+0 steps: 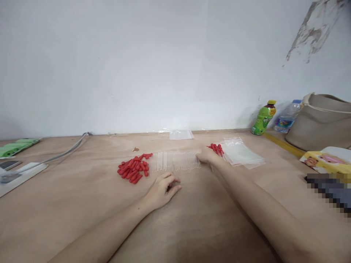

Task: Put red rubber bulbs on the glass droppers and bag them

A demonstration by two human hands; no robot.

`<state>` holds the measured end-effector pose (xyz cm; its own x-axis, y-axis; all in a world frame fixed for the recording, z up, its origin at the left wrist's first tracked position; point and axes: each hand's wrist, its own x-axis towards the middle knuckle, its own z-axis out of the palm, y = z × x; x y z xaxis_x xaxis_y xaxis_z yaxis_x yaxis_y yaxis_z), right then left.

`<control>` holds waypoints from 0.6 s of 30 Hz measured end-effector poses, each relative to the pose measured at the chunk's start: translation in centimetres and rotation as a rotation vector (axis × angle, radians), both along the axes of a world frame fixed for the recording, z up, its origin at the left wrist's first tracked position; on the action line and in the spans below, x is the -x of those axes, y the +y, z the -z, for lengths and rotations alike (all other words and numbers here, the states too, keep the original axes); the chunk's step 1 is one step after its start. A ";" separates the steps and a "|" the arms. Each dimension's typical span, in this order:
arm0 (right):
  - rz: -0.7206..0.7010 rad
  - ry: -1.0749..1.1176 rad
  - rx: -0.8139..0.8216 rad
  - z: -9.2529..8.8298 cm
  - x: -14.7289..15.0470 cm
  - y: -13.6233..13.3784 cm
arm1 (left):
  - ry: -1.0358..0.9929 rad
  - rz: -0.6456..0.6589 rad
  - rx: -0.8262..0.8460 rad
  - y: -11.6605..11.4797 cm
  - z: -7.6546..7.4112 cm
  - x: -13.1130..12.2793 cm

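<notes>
A row of clear thin tubes lies side by side on the wooden table. To its left sits a heap of red rubber caps. My right hand reaches to the right end of the row, fingers curled and touching the tubes there. Just behind it lie a few tubes with red caps fitted. My left hand rests on the table in front of the row, fingers loosely curled; nothing shows in it.
Clear zip bags lie right of the tubes, another bag by the wall. A green bottle, a water bottle and a beige bag stand at the back right. A grey cable and a phone lie left.
</notes>
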<state>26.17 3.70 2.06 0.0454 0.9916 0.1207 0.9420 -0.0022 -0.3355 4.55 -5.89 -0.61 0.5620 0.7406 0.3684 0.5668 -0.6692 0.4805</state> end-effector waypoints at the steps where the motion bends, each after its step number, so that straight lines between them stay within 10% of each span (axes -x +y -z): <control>1: -0.005 -0.001 -0.004 -0.4 0.1 -0.3 | -0.001 -0.013 -0.007 0.0 -0.2 0.0; 11: -0.362 -0.046 -0.235 -1.0 0.8 -9.4 | 0.325 -0.612 -0.038 8.2 -6.2 5.8; 18: -0.617 0.016 -0.523 3.8 0.1 -10.1 | 0.450 -0.627 0.114 12.6 -5.4 6.8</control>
<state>26.05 -6.36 -1.71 -0.4860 0.6540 0.5798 0.7175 0.6773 -0.1627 -2.23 6.74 4.74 0.1028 0.9890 0.1066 0.9797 -0.1192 0.1610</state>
